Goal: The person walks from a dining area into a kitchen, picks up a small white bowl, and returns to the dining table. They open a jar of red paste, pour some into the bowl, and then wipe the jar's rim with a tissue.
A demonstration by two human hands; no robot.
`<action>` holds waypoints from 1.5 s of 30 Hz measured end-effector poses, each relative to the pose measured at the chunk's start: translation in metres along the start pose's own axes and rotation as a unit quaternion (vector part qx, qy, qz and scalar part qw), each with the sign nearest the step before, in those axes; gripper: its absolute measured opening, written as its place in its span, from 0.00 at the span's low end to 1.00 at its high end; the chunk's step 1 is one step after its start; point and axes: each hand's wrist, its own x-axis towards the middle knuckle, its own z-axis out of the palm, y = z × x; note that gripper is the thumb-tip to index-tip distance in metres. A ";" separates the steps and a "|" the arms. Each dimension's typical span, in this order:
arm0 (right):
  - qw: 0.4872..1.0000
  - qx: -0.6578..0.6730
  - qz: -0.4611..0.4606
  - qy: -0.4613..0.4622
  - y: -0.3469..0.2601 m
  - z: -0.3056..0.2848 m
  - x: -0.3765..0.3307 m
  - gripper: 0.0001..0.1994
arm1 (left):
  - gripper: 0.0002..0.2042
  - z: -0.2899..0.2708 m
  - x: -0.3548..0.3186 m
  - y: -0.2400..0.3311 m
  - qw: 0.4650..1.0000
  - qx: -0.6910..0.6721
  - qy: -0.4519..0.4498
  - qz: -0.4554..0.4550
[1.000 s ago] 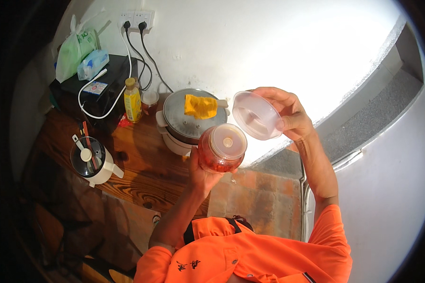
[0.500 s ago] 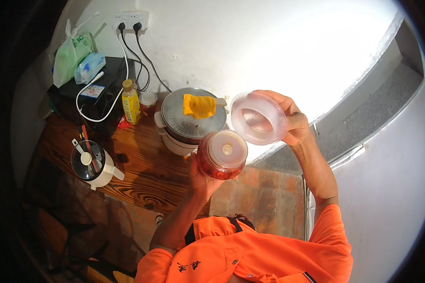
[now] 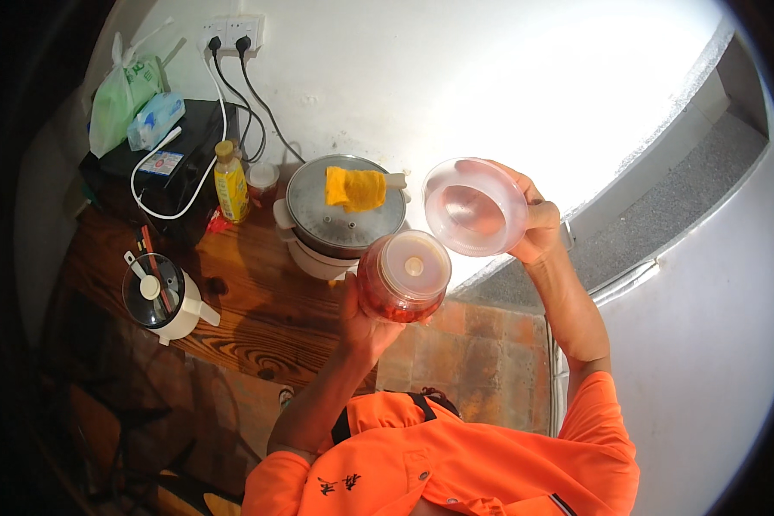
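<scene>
Though near the jar (image 3: 404, 277), bowl (image 3: 476, 208) apart at rim.

Wide fisheye view from the left of two cameras on the wearer's head, looking down and forward. The orange shirt (image 3: 490, 456) curves along the lower edge. The left hand (image 3: 371, 334) and right hand (image 3: 540, 225) are near, either side of centre. The wooden surface (image 3: 254, 301) lies beyond at left, the tiled floor (image 3: 473, 361) farther below, the pale wall (image 3: 361, 86) across the top; edges bend toward the rim.
</scene>
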 end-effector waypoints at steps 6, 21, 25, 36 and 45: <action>0.994 -0.108 -0.022 -0.013 -0.006 0.010 0.003 0.36 | 0.36 -0.001 0.001 -0.001 0.999 -0.043 0.025 0.008; 0.789 -0.597 -0.082 -0.119 -0.015 0.058 0.013 0.28 | 0.39 0.009 0.002 0.005 0.998 0.017 0.057 0.020; 0.758 -0.635 -0.097 -0.113 -0.007 0.065 0.014 0.27 | 0.40 0.003 0.003 0.002 0.997 0.016 0.077 0.012; 0.733 -0.660 -0.078 -0.147 0.000 0.063 0.022 0.28 | 0.39 0.001 0.001 0.006 0.994 0.043 0.099 0.019; 0.715 -0.677 -0.067 -0.160 0.001 0.066 0.032 0.27 | 0.36 -0.009 0.000 0.014 0.999 0.017 0.045 0.008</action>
